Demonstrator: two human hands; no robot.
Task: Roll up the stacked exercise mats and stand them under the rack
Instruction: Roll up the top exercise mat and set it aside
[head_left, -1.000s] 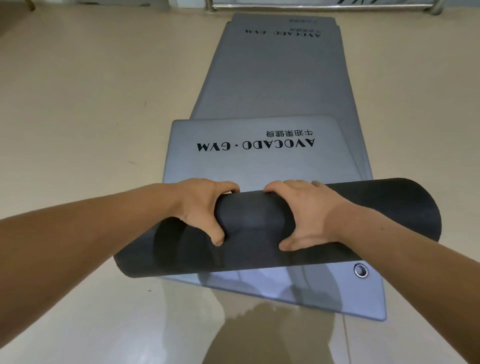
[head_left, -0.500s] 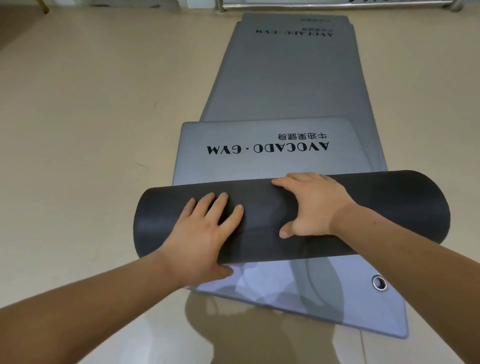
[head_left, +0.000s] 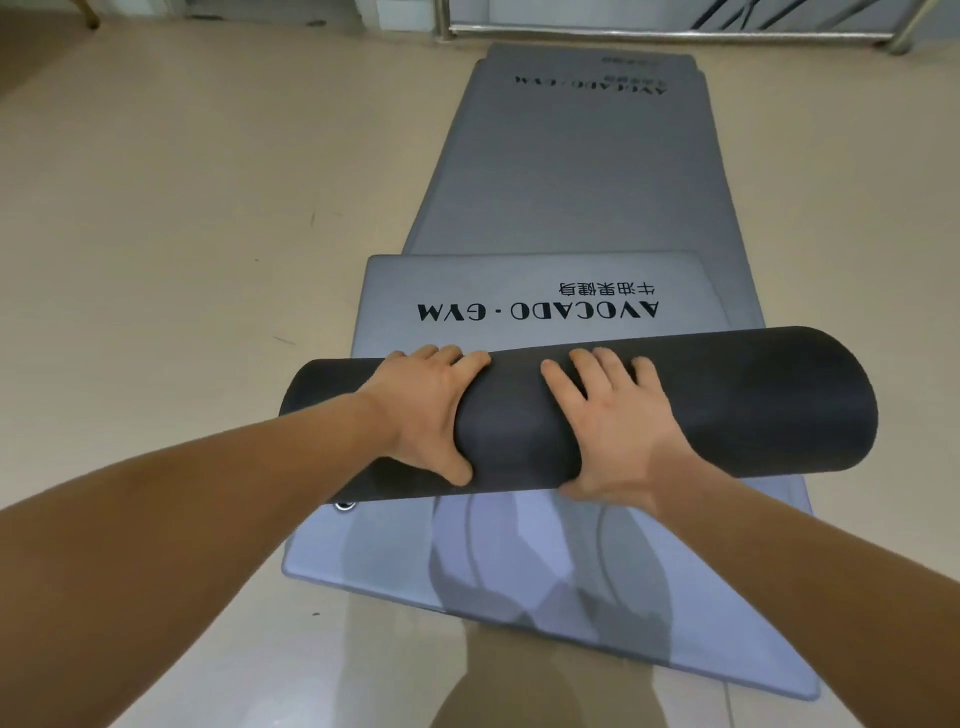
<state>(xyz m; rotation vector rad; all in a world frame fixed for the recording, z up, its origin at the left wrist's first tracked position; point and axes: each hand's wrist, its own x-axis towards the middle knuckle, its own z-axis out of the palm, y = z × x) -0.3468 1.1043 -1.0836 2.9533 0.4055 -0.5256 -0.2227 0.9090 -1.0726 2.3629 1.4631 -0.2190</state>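
A dark grey roll of mat (head_left: 737, 405) lies crosswise on the stack of flat grey mats (head_left: 571, 171). The top mat's flat end (head_left: 519, 280), printed AVOCADO GYM, shows just beyond the roll. My left hand (head_left: 426, 410) lies over the roll left of its middle, fingers over the top and thumb at the near side. My right hand (head_left: 613, 426) presses on the roll beside it, fingers spread forward, thumb down at the near edge. A metal eyelet (head_left: 344, 505) shows under my left wrist.
The mats run away from me over a shiny beige floor (head_left: 182, 234). The near end of a lower mat (head_left: 519, 587) reaches toward my feet. A metal rack's bottom rail (head_left: 665, 32) crosses the far end. A wooden leg (head_left: 88, 15) stands at far left.
The roll has turned forward over the mat, nearer to the printed lettering. Both hands have shifted their hold, from curled grips to flatter palms over the top of the roll.
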